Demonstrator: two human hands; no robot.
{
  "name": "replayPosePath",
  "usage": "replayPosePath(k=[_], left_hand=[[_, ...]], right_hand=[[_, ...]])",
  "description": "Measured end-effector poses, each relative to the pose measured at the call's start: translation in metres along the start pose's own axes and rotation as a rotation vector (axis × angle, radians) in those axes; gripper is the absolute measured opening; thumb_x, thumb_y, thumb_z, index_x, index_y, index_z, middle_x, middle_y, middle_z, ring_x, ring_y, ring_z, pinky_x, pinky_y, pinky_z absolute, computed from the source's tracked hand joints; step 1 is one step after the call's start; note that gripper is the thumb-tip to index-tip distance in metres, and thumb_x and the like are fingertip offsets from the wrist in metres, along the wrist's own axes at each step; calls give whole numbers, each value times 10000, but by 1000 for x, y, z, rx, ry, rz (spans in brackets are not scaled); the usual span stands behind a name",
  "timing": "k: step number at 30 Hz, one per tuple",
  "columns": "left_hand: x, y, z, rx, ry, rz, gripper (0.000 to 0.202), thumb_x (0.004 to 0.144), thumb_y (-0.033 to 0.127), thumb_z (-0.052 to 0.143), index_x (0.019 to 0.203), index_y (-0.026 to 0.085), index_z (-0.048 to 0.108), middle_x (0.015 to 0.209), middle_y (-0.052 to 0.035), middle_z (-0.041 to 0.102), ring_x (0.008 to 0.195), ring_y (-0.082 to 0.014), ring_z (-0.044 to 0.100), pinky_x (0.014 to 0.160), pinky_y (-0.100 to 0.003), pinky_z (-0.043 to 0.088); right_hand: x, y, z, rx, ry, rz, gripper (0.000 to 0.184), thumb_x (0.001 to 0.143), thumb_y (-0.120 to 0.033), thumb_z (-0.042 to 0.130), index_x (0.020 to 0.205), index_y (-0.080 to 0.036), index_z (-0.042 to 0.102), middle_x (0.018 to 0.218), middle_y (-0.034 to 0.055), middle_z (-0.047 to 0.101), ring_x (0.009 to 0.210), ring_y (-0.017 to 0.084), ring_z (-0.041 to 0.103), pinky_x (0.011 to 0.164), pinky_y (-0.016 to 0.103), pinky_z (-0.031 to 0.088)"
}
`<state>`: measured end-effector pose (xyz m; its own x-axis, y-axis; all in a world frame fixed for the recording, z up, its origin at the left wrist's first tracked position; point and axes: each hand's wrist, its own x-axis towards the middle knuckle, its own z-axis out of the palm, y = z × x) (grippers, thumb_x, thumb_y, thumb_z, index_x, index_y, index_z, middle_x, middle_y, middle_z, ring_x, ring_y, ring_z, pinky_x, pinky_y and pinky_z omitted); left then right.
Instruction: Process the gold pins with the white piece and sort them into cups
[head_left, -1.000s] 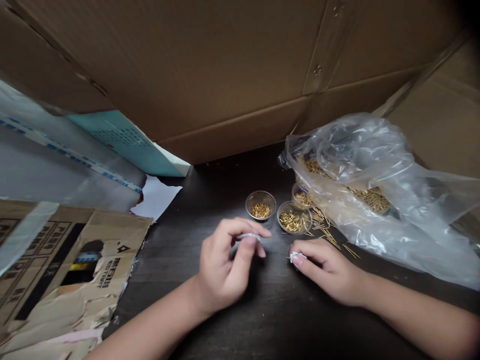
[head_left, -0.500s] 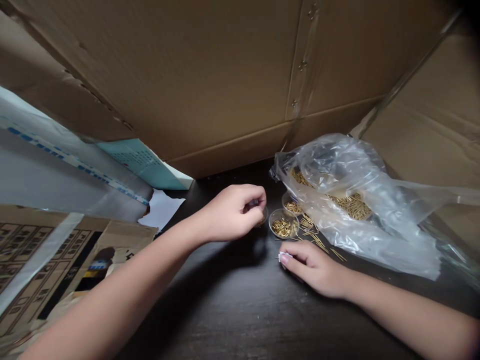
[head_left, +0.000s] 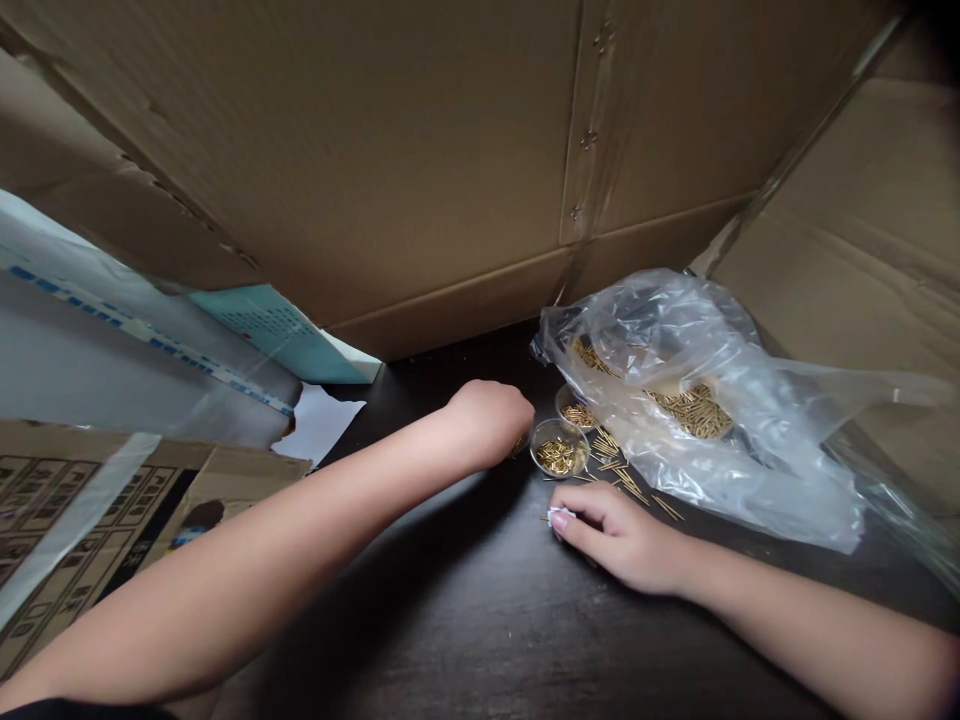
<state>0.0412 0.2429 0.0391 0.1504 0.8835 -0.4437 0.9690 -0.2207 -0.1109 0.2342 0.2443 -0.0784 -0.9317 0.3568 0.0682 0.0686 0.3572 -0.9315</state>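
My left hand point(head_left: 491, 422) hangs back upward over the dark table, its curled fingers hidden behind it. Just beyond, a few brass bits show beside a largely covered container. My right hand point(head_left: 619, 535) rests on the table, thumb and forefinger closed on a thin brass pin point(head_left: 544, 518) with something small and white point(head_left: 560, 514) around it. Between the hands stands a clear round cup point(head_left: 534, 462) of short brass pieces point(head_left: 559, 457). Behind it a second cup holds coppery pieces point(head_left: 579, 414). Loose brass pins point(head_left: 628, 484) lie right of the cups.
A clear plastic bag point(head_left: 787, 480) with many brass pins point(head_left: 697, 410) sprawls at the right. Cardboard walls point(head_left: 420, 150) rise behind and to the right. Taped boxes point(head_left: 150, 340) and a torn white paper point(head_left: 319, 425) border the left side.
My left hand has turned over and lowered towards the covered container, hiding its fingers. My right hand keeps its grip on the pin. The whole view has shifted slightly.
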Motion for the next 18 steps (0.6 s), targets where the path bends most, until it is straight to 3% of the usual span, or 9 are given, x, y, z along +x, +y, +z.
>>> replayPosePath(k=[7,10,15,18], left_hand=[[-4,-13,5,-24,58,49,201,794,119,638,826,211,814,805,-102,773,680,-249,694,566,-292,395],[-11,-24,5,-133,148,120,188,825,162,631,838,231,805,769,-62,762,653,-216,670,559,-279,364],[-36,-31,18,-527,392,227,130,889,186,628,881,192,758,722,-4,716,630,-131,619,593,-217,400],[-54,-13,44,-815,708,195,118,913,215,622,859,163,714,597,38,604,501,-83,493,510,-186,372]], right_hand=[[1,-1,-1,-10,4,1,362,1042,-403,448,756,-187,501,656,-48,449,632,114,424,627,256,331],[0,-2,-1,-18,9,2,361,1040,-402,455,763,-183,527,649,-47,460,627,115,434,619,254,335],[-2,-2,2,-63,25,9,260,1016,-355,526,848,-180,622,710,-24,579,666,124,522,652,247,397],[-5,-1,5,-62,76,-76,207,1005,-313,553,884,-181,658,735,0,641,671,134,578,659,255,443]])
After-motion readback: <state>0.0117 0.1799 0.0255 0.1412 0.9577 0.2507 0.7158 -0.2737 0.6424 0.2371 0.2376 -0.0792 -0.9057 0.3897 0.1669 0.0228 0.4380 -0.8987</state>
